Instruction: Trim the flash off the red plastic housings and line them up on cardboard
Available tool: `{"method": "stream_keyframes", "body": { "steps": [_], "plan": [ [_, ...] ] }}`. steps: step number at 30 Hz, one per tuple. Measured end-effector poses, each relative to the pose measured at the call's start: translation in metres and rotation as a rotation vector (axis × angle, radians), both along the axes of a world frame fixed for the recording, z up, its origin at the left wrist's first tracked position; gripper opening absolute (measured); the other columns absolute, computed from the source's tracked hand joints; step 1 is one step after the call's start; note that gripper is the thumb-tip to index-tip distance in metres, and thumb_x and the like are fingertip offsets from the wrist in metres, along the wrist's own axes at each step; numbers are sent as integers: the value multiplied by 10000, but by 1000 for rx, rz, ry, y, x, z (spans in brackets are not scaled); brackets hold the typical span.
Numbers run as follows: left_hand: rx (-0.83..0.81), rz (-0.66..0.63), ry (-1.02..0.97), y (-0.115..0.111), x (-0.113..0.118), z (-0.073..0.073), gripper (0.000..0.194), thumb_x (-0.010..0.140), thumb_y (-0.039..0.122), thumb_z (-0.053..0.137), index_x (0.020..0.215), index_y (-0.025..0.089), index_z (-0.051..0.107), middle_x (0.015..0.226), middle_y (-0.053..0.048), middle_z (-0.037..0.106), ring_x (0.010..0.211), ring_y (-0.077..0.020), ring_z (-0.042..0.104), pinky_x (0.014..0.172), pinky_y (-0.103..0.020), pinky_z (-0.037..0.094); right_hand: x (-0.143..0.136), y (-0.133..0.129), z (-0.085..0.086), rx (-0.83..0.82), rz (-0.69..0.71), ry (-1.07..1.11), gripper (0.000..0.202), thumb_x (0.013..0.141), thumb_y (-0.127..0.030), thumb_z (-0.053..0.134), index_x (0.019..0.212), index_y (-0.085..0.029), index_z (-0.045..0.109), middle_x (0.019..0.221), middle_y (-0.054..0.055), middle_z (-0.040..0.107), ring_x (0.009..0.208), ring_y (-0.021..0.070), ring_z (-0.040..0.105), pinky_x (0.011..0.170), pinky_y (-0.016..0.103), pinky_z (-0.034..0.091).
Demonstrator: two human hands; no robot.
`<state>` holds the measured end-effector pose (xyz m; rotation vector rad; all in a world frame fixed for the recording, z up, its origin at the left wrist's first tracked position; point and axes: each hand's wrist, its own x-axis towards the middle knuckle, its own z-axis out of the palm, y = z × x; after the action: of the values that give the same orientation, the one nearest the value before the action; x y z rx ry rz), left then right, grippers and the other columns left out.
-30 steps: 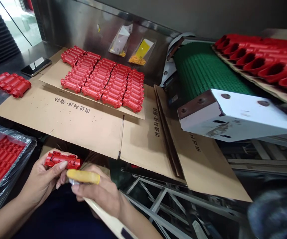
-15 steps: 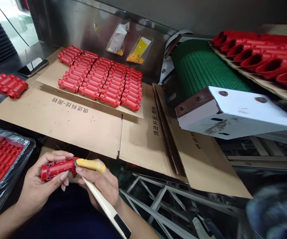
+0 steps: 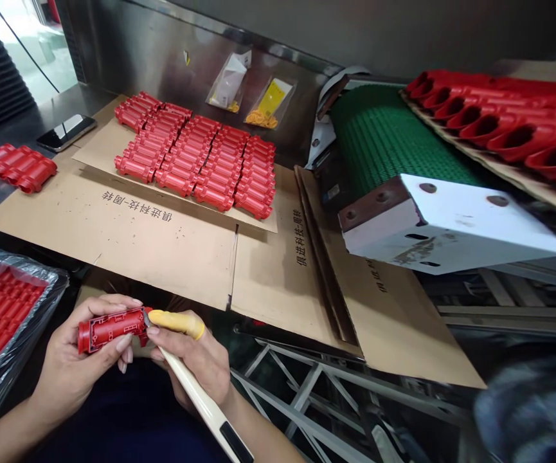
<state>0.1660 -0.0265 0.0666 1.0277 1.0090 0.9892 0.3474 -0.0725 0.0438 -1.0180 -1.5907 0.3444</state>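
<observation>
The left hand (image 3: 78, 344) is pinching a red tubular plastic part (image 3: 114, 326) between its thumb and wrapped fingers, leaving the part's right end jutting toward the right hand (image 3: 199, 361). There the right fingers are gripping a cream-handled tool (image 3: 195, 391), a yellow finger cot (image 3: 176, 323) covering the index finger, the tool's tip touching that end. Beyond, similar red parts (image 3: 184, 151) are lying in rows on cardboard (image 3: 181, 260); a plastic-lined container (image 3: 54, 286) at left is holding more.

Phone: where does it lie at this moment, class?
In the head view, the phone lies at upper left, by the cardboard's edge, between the small group of red parts and the larger red rows.
</observation>
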Motion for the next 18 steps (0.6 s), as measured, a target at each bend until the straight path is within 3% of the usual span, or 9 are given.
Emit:
{"method": "stream_keyframes", "body": {
  "steps": [4, 9, 12, 15, 18],
  "plan": [
    [42, 30, 58, -1, 0, 0, 180, 844, 261, 872, 994, 240, 774, 1166, -81, 765, 577, -135, 686, 500, -268, 604, 2, 0, 2, -33, 21, -19, 340, 1008, -50, 622, 1333, -142, 660, 1071, 130, 801, 953, 236, 780, 869, 379, 690],
    [-20, 66, 83, -1, 0, -1, 206, 825, 281, 894, 1005, 251, 800, 1143, -55, 769, 589, -132, 685, 500, -254, 602, 1, 5, 0, 30, -2, -240, 314, 1014, -51, 604, 1317, -109, 661, 984, 154, 777, 831, 239, 714, 706, 364, 674],
    [-115, 51, 15, 0, 1, 1, 214, 846, 272, 880, 1037, 235, 790, 1143, -56, 784, 563, -115, 673, 502, -250, 594, -4, 3, -1, 55, -54, -96, 286, 1037, -68, 580, 1294, -152, 674, 954, 120, 779, 825, 221, 740, 731, 353, 682],
    [-150, 33, -45, 1, 3, 4, 232, 828, 279, 897, 1018, 211, 783, 1205, -87, 786, 550, -114, 670, 492, -262, 592, -8, -4, -2, -100, -102, 131, 206, 1057, -119, 597, 1216, -215, 684, 906, 52, 789, 788, 192, 775, 768, 333, 693],
    [-161, 7, -62, 4, 2, 3, 254, 827, 279, 902, 1034, 198, 779, 1049, -87, 815, 543, -128, 666, 490, -258, 588, -6, -7, -2, -146, -98, -2, 261, 1045, -143, 618, 1282, -224, 693, 974, 80, 803, 809, 225, 780, 741, 361, 698]
  ]
}}
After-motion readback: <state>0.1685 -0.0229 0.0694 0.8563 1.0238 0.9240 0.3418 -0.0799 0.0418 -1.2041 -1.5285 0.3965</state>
